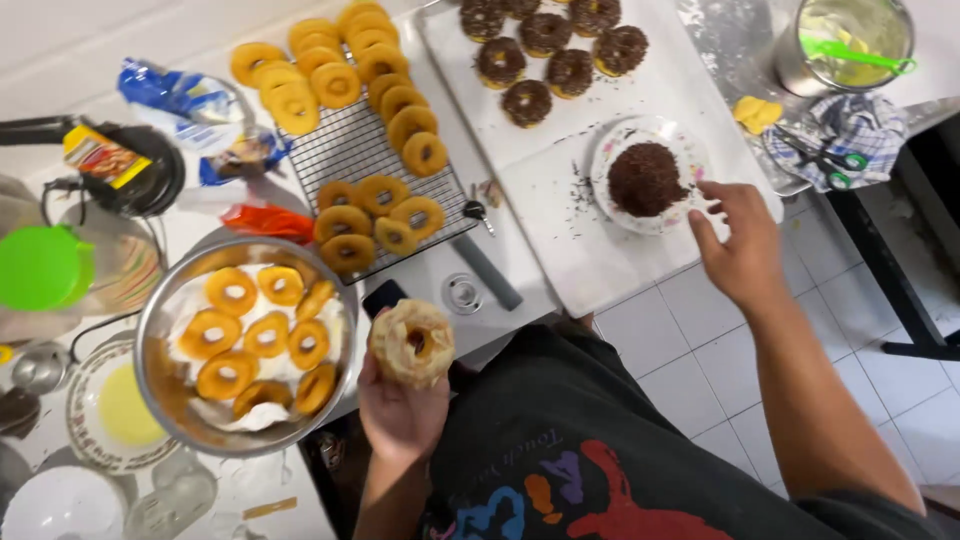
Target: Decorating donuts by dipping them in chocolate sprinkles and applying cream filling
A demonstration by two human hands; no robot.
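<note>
two white boards (560, 240) take up the most room, one carrying chocolate-sprinkled doughnuts (545, 55) at the far end, the other bearing a patterned plate (690, 150) heaped with dark chocolate sprinkles (645, 180). next in size, a wire cooling rack (345, 150) sits left of the boards, lined with rows of plain golden doughnuts (385, 95). nearer the person, a round metal bowl (155, 320) holds more plain doughnuts (265, 335) lying on white paper. the right hand (740, 250) reaches out to the plate's near edge, fingers spread apart and empty, fingertips touching or just beside the rim; i cannot tell which. the left hand (400, 405) is clamped around a glazed doughnut (412, 343), held up between the bowl and the person's dark shirt, its pale coated face turned upward. smaller things lie about: a green lid (40, 268) at far left, a metal pot (850, 45) with a green utensil at top right, scissors (825, 155) on a checked cloth, and a small key (478, 213) between rack and board
</note>
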